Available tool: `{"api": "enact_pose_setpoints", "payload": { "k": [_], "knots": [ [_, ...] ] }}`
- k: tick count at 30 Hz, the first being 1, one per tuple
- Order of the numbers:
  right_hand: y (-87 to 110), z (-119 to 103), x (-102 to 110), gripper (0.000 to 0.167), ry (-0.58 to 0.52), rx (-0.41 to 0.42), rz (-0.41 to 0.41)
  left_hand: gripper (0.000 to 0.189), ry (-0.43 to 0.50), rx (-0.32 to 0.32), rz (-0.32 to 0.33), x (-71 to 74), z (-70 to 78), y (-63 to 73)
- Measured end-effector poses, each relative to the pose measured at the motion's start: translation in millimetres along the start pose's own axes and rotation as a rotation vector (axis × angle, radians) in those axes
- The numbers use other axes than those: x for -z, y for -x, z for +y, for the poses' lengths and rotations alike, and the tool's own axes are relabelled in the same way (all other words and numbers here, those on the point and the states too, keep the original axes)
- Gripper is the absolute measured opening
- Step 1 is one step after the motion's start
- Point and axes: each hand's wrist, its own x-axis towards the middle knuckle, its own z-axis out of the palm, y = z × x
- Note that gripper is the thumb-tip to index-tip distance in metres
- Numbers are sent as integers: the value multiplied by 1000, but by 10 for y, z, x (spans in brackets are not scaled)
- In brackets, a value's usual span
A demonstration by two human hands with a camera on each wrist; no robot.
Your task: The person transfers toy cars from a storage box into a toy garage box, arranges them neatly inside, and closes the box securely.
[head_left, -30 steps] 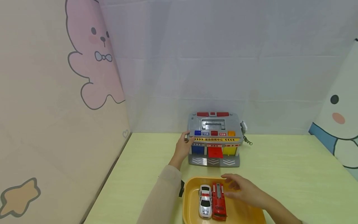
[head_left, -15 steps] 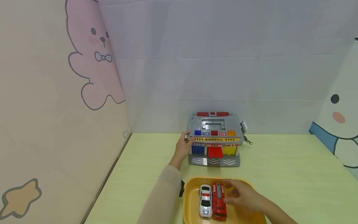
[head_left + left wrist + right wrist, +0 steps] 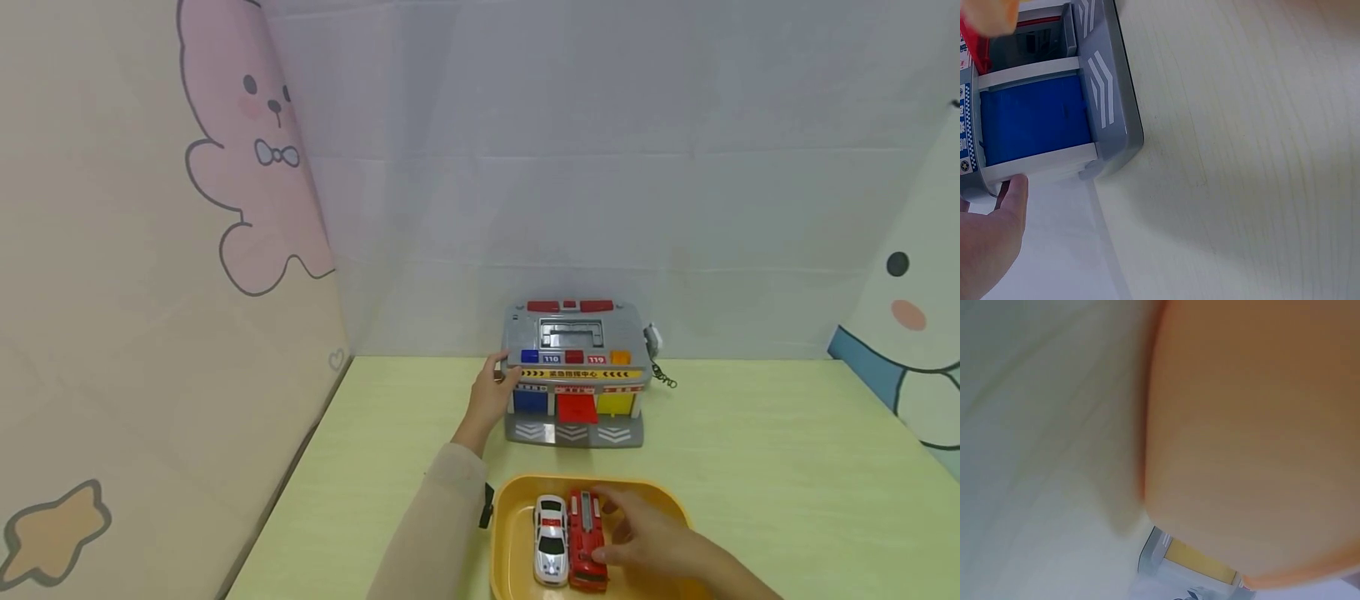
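A grey toy emergency station [image 3: 573, 367] with blue, red and yellow garage doors stands near the back wall. At its left end my left hand [image 3: 491, 396] holds the side, thumb at the front corner; the left wrist view shows the thumb [image 3: 1013, 200] against the wall beside the blue door [image 3: 1035, 119]. The red door [image 3: 577, 408] is raised. In the yellow tray [image 3: 510, 492] lie a white police car [image 3: 551, 542] and a red fire truck [image 3: 583, 533], side by side. Over the truck's right edge, my right hand [image 3: 652, 533] is spread, thumb and fingertips right at it.
A small white handset [image 3: 654, 337] on a dark coiled cord [image 3: 663, 377] hangs at the station's right side. The pale green table [image 3: 757, 450] meets a curtain [image 3: 750, 250] behind and a printed wall [image 3: 187, 375] on the left.
My right hand has shifted left and down onto the fire truck, its thumb now lower and farther from the fingers. My left hand, the station and both vehicles stay where they were.
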Motion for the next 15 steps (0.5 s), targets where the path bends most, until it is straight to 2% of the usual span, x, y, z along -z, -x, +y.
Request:
{"api": "enact_pose_setpoints", "payload": {
  "k": [4, 11, 15],
  "knots": [
    [-5, 8, -16, 86, 15, 15, -10, 49, -3, 9, 4, -6, -29, -19],
    [-24, 25, -56, 95, 18, -46, -2, 49, 1, 12, 2, -16, -55, -40],
    [-27, 26, -67, 97, 24, -42, -1, 48, 3, 7, 2, -19, -50, -44]
  ]
}}
